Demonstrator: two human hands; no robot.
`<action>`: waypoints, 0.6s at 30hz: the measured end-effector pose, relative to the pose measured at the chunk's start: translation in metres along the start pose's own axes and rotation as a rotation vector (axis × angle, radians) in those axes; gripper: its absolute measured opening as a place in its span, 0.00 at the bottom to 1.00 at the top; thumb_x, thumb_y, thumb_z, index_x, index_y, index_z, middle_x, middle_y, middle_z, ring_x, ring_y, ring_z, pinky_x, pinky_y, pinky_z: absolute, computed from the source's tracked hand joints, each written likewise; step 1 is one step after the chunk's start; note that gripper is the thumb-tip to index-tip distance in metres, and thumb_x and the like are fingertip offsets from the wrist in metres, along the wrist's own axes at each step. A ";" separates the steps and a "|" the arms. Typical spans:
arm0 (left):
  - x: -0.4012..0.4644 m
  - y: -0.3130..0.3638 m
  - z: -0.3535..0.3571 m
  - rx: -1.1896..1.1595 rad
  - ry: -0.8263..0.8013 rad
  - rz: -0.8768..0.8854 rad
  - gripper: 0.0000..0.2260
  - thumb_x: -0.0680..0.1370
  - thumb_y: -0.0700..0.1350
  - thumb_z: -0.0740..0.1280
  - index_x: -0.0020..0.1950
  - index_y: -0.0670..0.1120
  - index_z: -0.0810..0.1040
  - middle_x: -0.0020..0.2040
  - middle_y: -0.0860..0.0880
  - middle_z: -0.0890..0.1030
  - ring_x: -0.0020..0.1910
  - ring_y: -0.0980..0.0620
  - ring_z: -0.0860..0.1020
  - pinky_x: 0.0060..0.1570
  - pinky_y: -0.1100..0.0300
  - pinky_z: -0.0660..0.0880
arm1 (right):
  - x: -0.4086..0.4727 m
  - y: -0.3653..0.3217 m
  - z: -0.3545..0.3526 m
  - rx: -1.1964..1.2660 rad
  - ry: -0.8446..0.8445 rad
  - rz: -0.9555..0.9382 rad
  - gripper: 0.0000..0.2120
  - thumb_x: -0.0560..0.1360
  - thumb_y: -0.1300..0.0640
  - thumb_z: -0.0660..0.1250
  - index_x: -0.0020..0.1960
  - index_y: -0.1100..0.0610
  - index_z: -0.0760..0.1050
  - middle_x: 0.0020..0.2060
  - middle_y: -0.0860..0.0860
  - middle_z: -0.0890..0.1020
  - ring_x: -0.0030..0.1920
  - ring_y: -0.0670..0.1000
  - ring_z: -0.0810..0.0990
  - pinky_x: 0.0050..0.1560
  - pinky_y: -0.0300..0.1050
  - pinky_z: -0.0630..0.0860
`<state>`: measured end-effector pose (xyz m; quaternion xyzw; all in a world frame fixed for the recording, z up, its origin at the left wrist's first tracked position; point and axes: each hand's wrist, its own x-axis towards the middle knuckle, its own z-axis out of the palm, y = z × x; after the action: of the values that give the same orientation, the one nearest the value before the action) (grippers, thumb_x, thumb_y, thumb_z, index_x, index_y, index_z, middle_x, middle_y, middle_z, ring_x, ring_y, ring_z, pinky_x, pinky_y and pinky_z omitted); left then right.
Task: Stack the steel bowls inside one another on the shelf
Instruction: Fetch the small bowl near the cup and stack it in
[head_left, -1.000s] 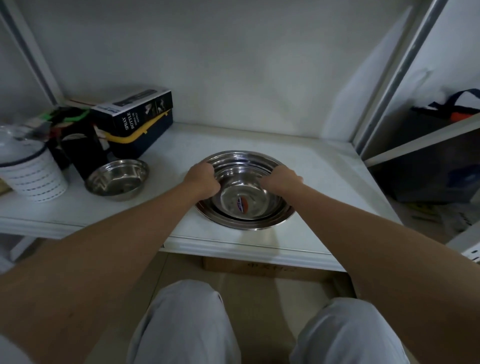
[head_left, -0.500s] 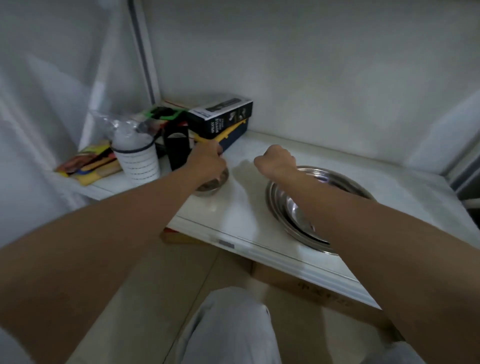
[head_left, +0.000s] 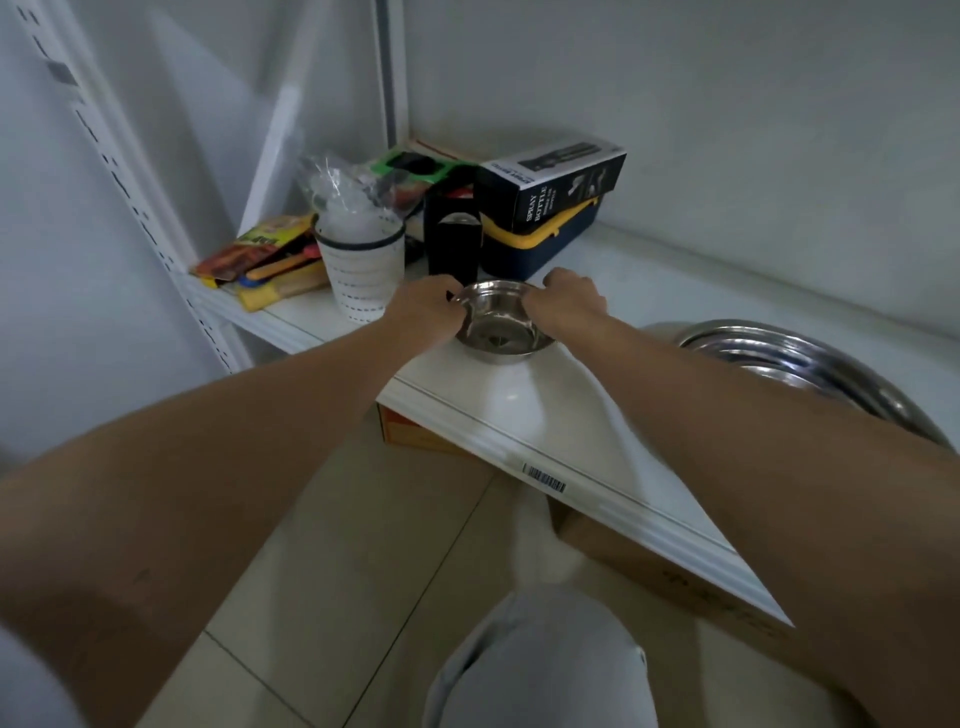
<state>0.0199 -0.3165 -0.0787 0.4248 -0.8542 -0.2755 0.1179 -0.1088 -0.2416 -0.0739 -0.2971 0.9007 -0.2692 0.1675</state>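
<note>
Hands on small steel bowl (head_left: 498, 325), both at once. Left hand (head_left: 423, 309) at bowl's 9 o'clock, fingers curled over the rim, pinching it. Right hand (head_left: 569, 304) at bowl's 3 o'clock, fingers bent down onto the rim, also closed on it. Bowl sits upright on white shelf (head_left: 524, 410), near the front edge; can't tell if it is lifted off the surface. Larger steel bowls (head_left: 810, 369), nested one inside another, at 3 o'clock from small bowl, well apart, partly hidden behind right forearm. At 12 o'clock from small bowl: black container (head_left: 452, 247) just behind left hand, and blue-and-yellow case (head_left: 535, 244) with black-and-white box marked SPRAY BOTTLE (head_left: 553, 184) lying on top. At 10 o'clock: white cup with dashed pattern (head_left: 361, 267), clear plastic bag stuffed in its top. Further at 9 o'clock: colourful packets (head_left: 265, 257) flat on shelf's left end. Barcode sticker (head_left: 544, 478) on shelf's front lip. Cardboard box (head_left: 670, 566) under shelf, on tiled floor. Grey-trousered knee (head_left: 540, 660) at frame's 6 o'clock.
</note>
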 end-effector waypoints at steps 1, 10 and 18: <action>0.001 0.001 0.003 0.002 -0.014 -0.005 0.16 0.81 0.45 0.58 0.67 0.46 0.75 0.60 0.43 0.79 0.49 0.46 0.77 0.44 0.57 0.71 | 0.001 0.002 0.002 0.009 -0.008 0.001 0.25 0.73 0.52 0.61 0.69 0.54 0.70 0.66 0.58 0.74 0.65 0.62 0.73 0.60 0.51 0.73; 0.010 0.002 0.020 -0.033 0.007 -0.114 0.14 0.80 0.42 0.61 0.62 0.42 0.79 0.50 0.43 0.80 0.43 0.48 0.75 0.37 0.59 0.71 | 0.008 0.005 0.013 0.096 -0.051 0.034 0.19 0.74 0.56 0.61 0.63 0.59 0.74 0.59 0.59 0.79 0.60 0.61 0.77 0.60 0.53 0.76; -0.014 0.057 0.003 -0.130 0.094 -0.004 0.15 0.78 0.40 0.60 0.63 0.44 0.78 0.58 0.42 0.81 0.53 0.44 0.79 0.50 0.54 0.76 | -0.010 0.015 -0.045 0.066 0.093 0.011 0.18 0.74 0.56 0.60 0.63 0.58 0.74 0.58 0.57 0.79 0.60 0.61 0.76 0.59 0.50 0.75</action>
<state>-0.0102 -0.2764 -0.0481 0.4304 -0.8271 -0.3105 0.1849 -0.1289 -0.2078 -0.0458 -0.2738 0.8996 -0.3115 0.1365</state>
